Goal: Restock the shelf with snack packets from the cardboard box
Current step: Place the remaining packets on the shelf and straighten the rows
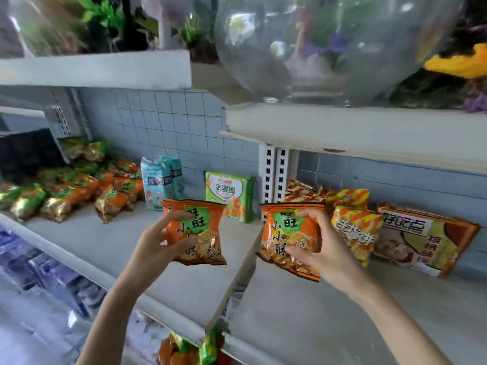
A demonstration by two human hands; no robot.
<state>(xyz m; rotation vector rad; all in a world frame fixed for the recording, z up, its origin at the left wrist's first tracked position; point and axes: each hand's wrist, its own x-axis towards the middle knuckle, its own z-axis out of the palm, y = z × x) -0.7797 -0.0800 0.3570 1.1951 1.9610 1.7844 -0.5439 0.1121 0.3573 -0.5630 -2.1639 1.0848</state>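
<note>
Two orange packets — left packet (210, 233) gripped by the left hand (155, 241), right packet (279, 233) by the right hand (324, 248).

Artificial green plants (105, 19) and flowers in clear plastic wrapping (303, 48) crowd the top of the view, with a yellow bloom (458, 63) and purple blossoms (477, 104) at far right, a pale blue tiled wall (171, 119) behind, and blurred blue packages (39, 262) at lower left.
</note>
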